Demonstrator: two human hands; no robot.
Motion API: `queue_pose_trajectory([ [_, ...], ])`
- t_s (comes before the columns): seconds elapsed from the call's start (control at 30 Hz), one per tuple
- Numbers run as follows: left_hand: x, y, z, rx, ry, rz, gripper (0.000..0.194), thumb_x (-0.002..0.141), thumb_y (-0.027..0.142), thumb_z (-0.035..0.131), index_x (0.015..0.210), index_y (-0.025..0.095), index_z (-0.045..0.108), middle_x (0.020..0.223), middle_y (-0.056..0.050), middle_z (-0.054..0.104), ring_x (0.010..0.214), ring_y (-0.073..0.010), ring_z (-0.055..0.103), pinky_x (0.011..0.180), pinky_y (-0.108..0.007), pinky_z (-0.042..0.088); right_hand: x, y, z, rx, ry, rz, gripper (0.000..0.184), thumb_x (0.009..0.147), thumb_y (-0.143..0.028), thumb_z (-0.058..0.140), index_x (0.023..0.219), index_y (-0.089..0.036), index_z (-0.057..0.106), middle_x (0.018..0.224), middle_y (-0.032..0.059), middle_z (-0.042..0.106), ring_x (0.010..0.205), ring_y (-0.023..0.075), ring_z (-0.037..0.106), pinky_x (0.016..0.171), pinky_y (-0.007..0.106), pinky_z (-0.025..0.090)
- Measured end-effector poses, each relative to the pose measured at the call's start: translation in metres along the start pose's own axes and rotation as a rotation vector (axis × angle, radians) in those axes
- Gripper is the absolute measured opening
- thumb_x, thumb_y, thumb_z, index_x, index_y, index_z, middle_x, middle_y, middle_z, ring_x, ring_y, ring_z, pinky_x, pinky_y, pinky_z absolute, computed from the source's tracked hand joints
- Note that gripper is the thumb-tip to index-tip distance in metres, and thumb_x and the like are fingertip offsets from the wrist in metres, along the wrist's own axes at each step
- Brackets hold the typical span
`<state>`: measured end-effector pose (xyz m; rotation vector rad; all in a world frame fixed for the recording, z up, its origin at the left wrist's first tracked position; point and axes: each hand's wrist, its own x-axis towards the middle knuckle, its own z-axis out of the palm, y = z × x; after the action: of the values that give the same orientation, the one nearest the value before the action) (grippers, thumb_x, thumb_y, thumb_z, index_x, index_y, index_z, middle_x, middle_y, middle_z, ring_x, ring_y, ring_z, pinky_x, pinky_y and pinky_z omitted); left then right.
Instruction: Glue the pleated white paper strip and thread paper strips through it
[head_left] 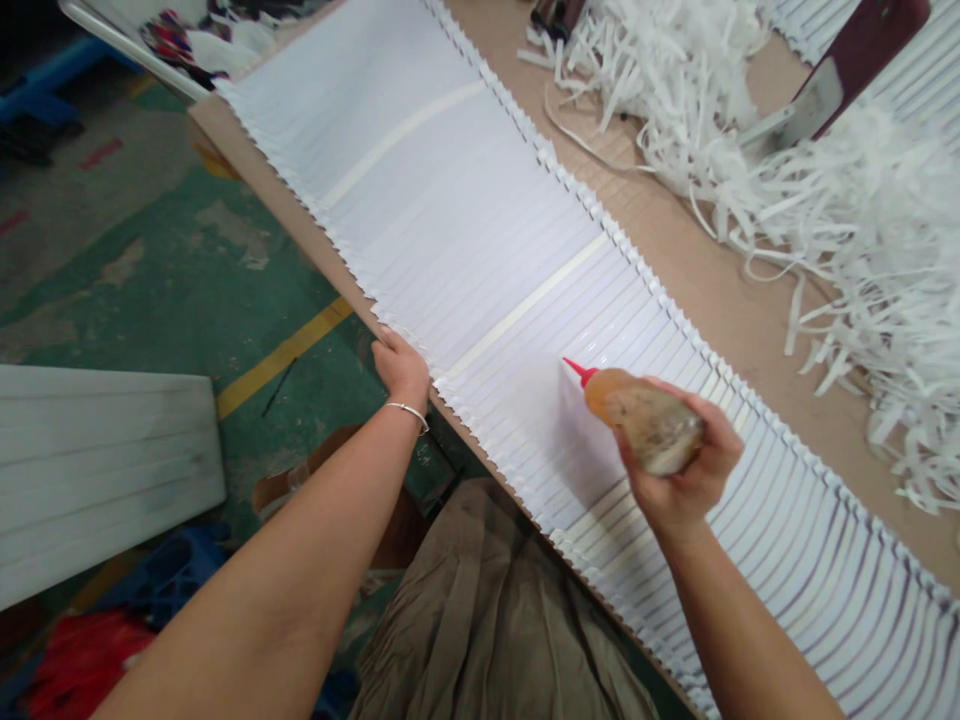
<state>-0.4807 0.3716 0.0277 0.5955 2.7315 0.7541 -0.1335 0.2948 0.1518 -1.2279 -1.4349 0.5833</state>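
My right hand (694,470) is wrapped round a squeeze glue bottle (641,415) with a red tapered nozzle and yellowish, stained sides. The bottle is tilted, its tip pointing left just above a long row of overlapping white strips (420,190); whether it touches them I cannot tell. Thin glossy lines show on the strips near the tip. At the near edge of the row, my left hand (401,362) has its fingers curled in on the edge of the brown tabletop (480,450), beside the strip ends. Part of those fingers is hidden.
A heap of loose white paper strips (810,190) covers the far right of the table. A dark red handled tool (862,70) stands up in it. At lower left is a pale panel (105,470) above the green floor (247,270). Blue and red items lie below it.
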Motion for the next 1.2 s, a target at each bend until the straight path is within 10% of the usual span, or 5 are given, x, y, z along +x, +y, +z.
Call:
queue_pose_trajectory([
  [0.13, 0.001, -0.001, -0.001, -0.011, 0.004, 0.006, 0.033, 0.108, 0.034, 0.028, 0.089, 0.021, 0.052, 0.107, -0.022, 0.071, 0.109, -0.033, 0.07, 0.102, -0.046, 0.052, 0.065, 0.036, -0.018, 0.064, 0.404, 0.251, 0.055, 0.073, -0.036, 0.087, 0.12, -0.027, 0.059, 0.117, 0.0016, 0.065, 0.107, 0.0198, 0.069, 0.103, 0.046, 0.057],
  [0.27, 0.002, -0.002, 0.0, -0.02, 0.006, 0.027, 0.034, 0.108, 0.036, 0.028, 0.088, 0.021, 0.051, 0.109, -0.024, 0.071, 0.112, -0.034, 0.07, 0.104, -0.047, 0.051, 0.119, 0.082, -0.026, 0.366, 0.46, 0.492, 0.049, 0.072, -0.038, 0.084, 0.109, -0.027, 0.054, 0.113, 0.0014, 0.066, 0.093, 0.0193, 0.071, 0.073, 0.035, 0.062],
  [0.43, 0.002, 0.0, -0.001, -0.023, 0.016, 0.012, 0.033, 0.107, 0.037, 0.029, 0.087, 0.021, 0.05, 0.106, -0.023, 0.071, 0.112, -0.0343, 0.069, 0.104, -0.048, 0.051, 0.145, 0.11, -0.018, 0.438, 0.461, 0.539, 0.048, 0.069, -0.029, 0.085, 0.103, -0.026, 0.051, 0.109, 0.0009, 0.066, 0.09, 0.0169, 0.071, 0.072, 0.032, 0.061],
  [1.2, -0.001, 0.004, -0.003, -0.004, 0.002, -0.011, 0.033, 0.109, 0.033, 0.029, 0.089, 0.02, 0.052, 0.104, -0.021, 0.071, 0.111, -0.0326, 0.07, 0.102, -0.046, 0.052, 0.072, 0.06, 0.015, 0.315, 0.286, 0.548, 0.06, 0.07, -0.046, 0.088, 0.114, -0.025, 0.054, 0.105, -0.0016, 0.063, 0.09, 0.0148, 0.066, 0.081, 0.034, 0.06],
])
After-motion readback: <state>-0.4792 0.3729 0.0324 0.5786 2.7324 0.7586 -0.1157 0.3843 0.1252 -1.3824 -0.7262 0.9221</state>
